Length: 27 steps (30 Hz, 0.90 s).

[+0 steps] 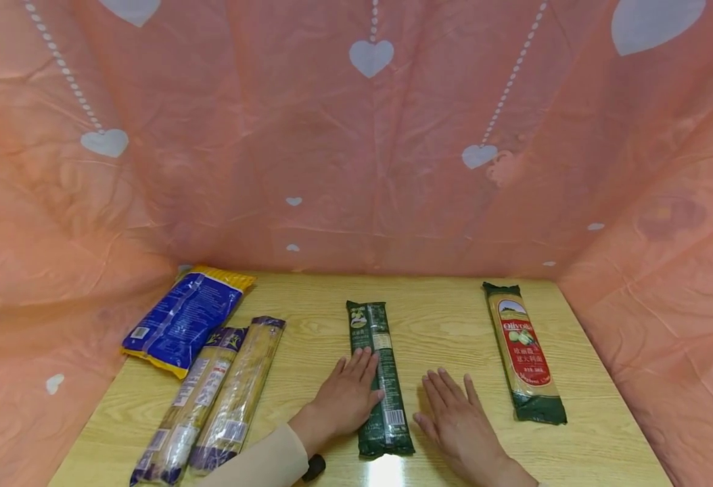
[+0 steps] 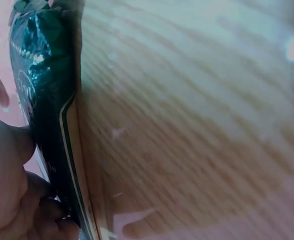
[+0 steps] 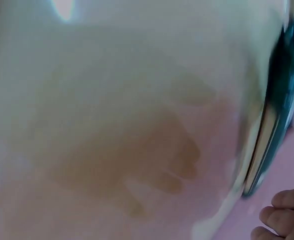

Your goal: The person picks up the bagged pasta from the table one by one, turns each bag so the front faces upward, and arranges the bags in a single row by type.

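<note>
A green pasta packet (image 1: 387,379) lies lengthwise in the middle of the table, its label and barcode facing up. My left hand (image 1: 346,398) rests on its left side, fingers extended and thumb across the packet. In the left wrist view the packet (image 2: 49,115) runs beside the left hand (image 2: 12,190), whose fingertips touch it. To the right of the packet, apart from it, my right hand (image 1: 456,423) is held palm down with straight fingers and holds nothing. The right wrist view shows the right fingers (image 3: 284,215) near the packet (image 3: 284,85).
At the left lie a blue and yellow bag (image 1: 189,318) and two purple-ended spaghetti packets, one (image 1: 192,406) beside the other (image 1: 241,392). A red-labelled pasta packet (image 1: 523,352) lies at the right. A small black object (image 1: 314,467) sits by the left wrist. Pink curtain (image 1: 332,135) encloses the wooden table (image 1: 442,311).
</note>
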Each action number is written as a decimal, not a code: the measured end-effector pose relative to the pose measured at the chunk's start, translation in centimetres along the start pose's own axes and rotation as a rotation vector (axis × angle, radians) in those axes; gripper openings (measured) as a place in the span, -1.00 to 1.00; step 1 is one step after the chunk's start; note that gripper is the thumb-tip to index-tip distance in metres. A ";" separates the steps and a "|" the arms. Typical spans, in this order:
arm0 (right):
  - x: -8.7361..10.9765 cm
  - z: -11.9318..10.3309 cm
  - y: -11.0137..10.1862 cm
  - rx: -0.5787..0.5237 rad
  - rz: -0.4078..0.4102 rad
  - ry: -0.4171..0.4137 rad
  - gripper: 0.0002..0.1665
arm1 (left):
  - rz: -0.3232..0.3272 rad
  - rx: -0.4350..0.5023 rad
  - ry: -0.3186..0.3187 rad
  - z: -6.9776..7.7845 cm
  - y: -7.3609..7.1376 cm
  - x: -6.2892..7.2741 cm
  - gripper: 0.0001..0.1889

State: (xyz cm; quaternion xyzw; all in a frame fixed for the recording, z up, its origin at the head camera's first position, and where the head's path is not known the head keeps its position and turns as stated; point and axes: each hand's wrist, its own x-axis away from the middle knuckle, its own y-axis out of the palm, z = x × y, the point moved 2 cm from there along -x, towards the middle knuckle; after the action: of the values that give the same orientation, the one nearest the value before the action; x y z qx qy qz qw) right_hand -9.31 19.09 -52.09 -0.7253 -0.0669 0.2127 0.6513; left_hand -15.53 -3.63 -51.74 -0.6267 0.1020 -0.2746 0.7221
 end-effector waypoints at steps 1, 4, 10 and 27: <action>0.0 -0.7 0.2 -0.014 -0.024 -0.014 -0.25 | 0.001 -0.001 0.000 0.0 0.0 0.0 -0.27; 0.1 -2.2 0.7 -0.062 -0.093 -0.051 -0.18 | 0.001 -0.002 0.003 -0.1 0.0 0.2 -0.29; 0.1 -3.3 1.5 -0.152 -0.222 -0.074 -0.14 | 0.012 0.007 0.021 -0.2 0.0 0.6 -0.30; 0.8 -3.9 1.6 -0.044 -0.265 -0.130 -0.17 | 0.096 -0.150 0.027 -1.4 -1.3 -1.6 -0.37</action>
State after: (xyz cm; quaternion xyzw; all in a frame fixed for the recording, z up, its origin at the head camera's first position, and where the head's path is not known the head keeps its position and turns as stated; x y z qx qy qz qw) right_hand -7.33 15.57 -53.63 -0.7090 -0.2085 0.1699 0.6519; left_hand -17.91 -4.04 -51.05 -0.6696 0.1619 -0.2400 0.6840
